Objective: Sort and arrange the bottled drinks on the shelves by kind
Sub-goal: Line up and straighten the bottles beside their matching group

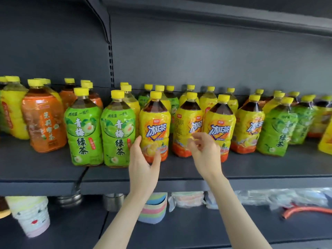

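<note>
– Shelf [269, 169] contents?
– Bottled drinks in rows, all yellow-capped: one orange-labelled bottle [45, 123] at left, two green-labelled bottles [84, 133] beside it, then yellow-labelled bottles [220, 130], more green at right.
– Hands?
– Left hand [143, 162] at the leftmost yellow bottle [154, 130]: thumb up its left side, fingers [157, 157] spread and fairly straight across its lower front. Right hand [204, 151], blurred, before the next yellow bottles, fingers loosely curled, pinching nothing.
</note>
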`<action>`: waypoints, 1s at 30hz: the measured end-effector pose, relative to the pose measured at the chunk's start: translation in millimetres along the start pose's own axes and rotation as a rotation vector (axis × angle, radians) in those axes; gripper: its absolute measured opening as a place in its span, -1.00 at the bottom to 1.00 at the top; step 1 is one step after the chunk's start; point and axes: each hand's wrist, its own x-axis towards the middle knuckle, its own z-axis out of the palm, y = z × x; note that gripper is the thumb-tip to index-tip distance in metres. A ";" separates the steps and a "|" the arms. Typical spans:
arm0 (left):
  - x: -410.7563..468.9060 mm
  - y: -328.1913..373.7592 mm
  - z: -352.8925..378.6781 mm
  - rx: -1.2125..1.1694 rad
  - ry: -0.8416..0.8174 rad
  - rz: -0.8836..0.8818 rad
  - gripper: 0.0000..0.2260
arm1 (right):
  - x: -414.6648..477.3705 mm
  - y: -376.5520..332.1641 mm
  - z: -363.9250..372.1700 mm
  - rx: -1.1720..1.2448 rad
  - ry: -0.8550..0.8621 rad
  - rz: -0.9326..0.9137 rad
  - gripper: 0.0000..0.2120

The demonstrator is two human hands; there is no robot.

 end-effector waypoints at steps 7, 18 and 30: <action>14.9 7.7 43.2 0.086 0.076 -0.143 -0.23 | 37.8 4.9 -8.0 0.100 -0.102 -0.101 -0.41; 19.1 -4.3 47.6 0.259 0.151 -0.112 -0.19 | 84.9 -17.6 20.0 -0.009 -0.117 -0.091 -0.28; 11.2 -11.0 46.2 0.159 0.249 -0.093 -0.37 | 65.1 -12.3 16.5 0.104 -0.014 -0.117 -0.26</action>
